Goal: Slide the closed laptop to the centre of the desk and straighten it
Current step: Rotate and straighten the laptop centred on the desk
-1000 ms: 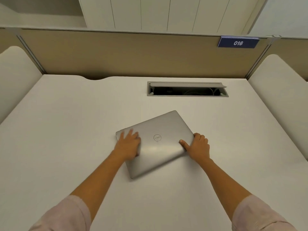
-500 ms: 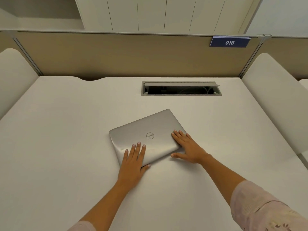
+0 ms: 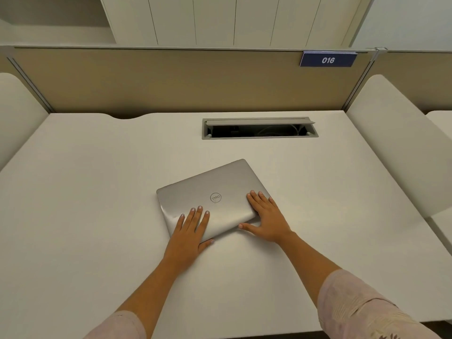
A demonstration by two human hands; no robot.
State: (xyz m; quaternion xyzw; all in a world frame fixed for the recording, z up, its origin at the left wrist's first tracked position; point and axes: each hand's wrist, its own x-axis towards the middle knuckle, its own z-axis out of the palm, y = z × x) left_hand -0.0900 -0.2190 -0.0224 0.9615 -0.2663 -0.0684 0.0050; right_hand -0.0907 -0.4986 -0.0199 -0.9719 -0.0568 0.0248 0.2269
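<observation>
Two flat palms steer the closed Dell laptop (image 3: 215,196), which lies near the white desk's (image 3: 85,179) centre, skewed with its far corner toward one o'clock. Left hand (image 3: 190,231), fingers spread, presses its seven o'clock corner; right hand (image 3: 266,220), fingers spread, presses its four o'clock corner, probably to pivot it square.
</observation>
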